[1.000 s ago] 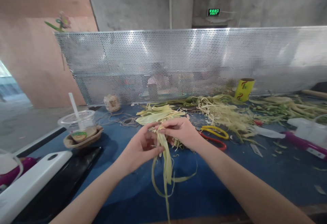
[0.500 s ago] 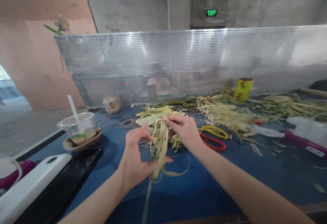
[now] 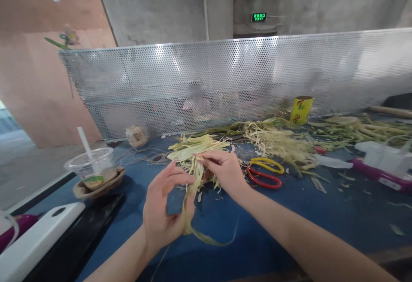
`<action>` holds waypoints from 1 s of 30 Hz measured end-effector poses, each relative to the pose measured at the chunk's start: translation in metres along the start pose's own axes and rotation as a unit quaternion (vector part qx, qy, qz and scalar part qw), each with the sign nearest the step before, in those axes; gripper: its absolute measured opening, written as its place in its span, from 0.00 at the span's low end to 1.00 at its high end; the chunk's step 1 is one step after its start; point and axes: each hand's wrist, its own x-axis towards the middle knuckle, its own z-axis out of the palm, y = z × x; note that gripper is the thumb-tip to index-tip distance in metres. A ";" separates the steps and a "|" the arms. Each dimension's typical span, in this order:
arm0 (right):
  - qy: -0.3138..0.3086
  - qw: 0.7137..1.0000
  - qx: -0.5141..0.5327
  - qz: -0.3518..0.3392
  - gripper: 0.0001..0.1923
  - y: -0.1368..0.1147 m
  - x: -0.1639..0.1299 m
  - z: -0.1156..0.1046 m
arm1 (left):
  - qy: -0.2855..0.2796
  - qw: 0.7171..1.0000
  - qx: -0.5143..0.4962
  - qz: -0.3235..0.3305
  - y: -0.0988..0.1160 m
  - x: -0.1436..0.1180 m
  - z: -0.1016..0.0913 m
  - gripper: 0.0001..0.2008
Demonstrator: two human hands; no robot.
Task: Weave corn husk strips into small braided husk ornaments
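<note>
My right hand [image 3: 225, 168] pinches the upper end of a bundle of pale green corn husk strips [image 3: 198, 172] between thumb and fingertips. Lower down, the fingers and thumb of my left hand [image 3: 167, 204] are curled around the same strips. A long loose strip [image 3: 209, 240] trails below, curving to the right over the table. Behind the hands lies a small heap of flat husk pieces [image 3: 189, 150]. Scissors [image 3: 265, 174] with one yellow and one red handle rest to the right of my right hand; their blades are hard to make out.
On the blue table [image 3: 257, 239], a large husk pile [image 3: 280, 144] spreads behind the scissors. A yellow roll [image 3: 301, 110] stands near the perforated metal screen [image 3: 144, 76]. Left are a plastic cup [image 3: 92, 166] with a straw, a twine ball [image 3: 136, 136] and a white object [image 3: 41, 239]. A purple tool [image 3: 380, 177] lies right.
My left hand has gone from spread fingers to curling around the strips, gathering their hanging part. My right hand keeps its pinch. The whole view has shifted slightly.
</note>
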 end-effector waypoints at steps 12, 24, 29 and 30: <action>0.021 0.996 -0.039 -0.080 0.10 -0.001 -0.003 -0.003 | -0.092 0.990 0.049 -0.099 -0.002 -0.002 0.007 0.07; 0.107 0.994 0.000 0.004 0.05 -0.003 0.008 -0.008 | 0.022 0.989 0.138 0.052 -0.020 0.003 -0.007 0.17; 0.146 0.987 0.058 0.040 0.09 -0.002 0.015 -0.016 | -0.047 0.980 0.146 0.129 -0.014 0.013 -0.019 0.13; 0.148 0.985 0.070 0.045 0.09 -0.002 0.016 -0.017 | -0.061 0.980 0.137 0.128 -0.013 0.012 -0.019 0.11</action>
